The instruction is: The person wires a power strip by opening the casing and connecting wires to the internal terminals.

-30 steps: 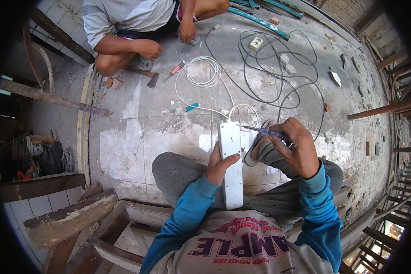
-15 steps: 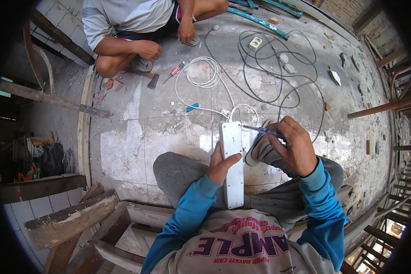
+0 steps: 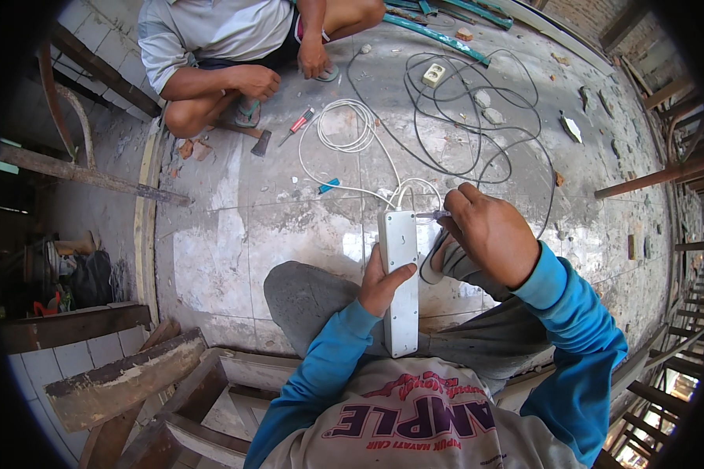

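Observation:
My left hand (image 3: 383, 283) grips a long white power strip (image 3: 401, 309) around its middle, thumb across the face with the screw heads. A white cable leaves the strip's far end and runs to a loose coil (image 3: 347, 127) on the floor. In my right hand (image 3: 494, 234) is a screwdriver (image 3: 434, 215) with a see-through purplish handle, mostly covered by the fingers. Its shaft points left, with the tip at the far right corner of the strip, near a screw; whether it touches, I cannot tell.
Beyond lie a red-handled screwdriver (image 3: 298, 123), a small blue object (image 3: 329, 186), a hatchet (image 3: 260, 141), a tangled dark cable (image 3: 477, 133) and a white socket (image 3: 434, 75). Another person (image 3: 235, 70) squats at far left. Wooden beams (image 3: 125, 379) lie at near left.
My right hand has turned over, its back now facing up, and its elbow has swung outward to the right. The screwdriver stays at the strip's far corner. My left hand holds nearly still.

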The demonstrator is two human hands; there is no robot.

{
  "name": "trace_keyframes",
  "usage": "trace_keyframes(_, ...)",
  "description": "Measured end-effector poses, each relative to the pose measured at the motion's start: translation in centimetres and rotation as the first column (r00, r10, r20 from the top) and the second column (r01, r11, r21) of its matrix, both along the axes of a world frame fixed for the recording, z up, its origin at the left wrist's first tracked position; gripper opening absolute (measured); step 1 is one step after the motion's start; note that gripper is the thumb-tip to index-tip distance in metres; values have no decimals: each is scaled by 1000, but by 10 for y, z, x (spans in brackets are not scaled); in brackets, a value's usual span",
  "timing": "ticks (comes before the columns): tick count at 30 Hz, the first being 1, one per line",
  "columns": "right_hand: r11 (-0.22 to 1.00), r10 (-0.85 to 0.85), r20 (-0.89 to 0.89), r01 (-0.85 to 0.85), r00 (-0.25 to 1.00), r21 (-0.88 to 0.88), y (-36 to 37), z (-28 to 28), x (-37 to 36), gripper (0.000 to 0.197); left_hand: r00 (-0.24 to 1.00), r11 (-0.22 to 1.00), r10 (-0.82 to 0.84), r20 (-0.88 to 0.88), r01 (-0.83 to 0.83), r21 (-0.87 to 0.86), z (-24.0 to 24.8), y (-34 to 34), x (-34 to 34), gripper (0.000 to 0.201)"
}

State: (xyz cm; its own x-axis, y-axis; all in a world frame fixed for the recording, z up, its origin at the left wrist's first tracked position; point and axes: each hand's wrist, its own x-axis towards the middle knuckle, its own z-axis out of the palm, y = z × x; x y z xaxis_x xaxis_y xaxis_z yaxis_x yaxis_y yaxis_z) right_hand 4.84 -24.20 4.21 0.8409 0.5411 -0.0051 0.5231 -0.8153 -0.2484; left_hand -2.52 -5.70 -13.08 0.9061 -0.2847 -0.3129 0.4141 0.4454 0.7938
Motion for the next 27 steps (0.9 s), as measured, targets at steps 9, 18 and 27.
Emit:
trace_keyframes(9, 996, 61, 66, -65, 996, 61, 3, -10, 9, 20, 999, 999, 37, -32, -37, -16, -7, 0, -1, 48)
trace_keyframes(18, 999, 14, 43, -15, 999, 29, 2, -17, 12, 26, 998, 999, 41, -55, -40, 21, -9, 3, 0, 47)
trace_keyframes(27, 999, -4, 98, 0, 995, 39, -2, -20, 13, 24, 999, 999, 36, -40, -36, 11, -10, 0, 1, 50)
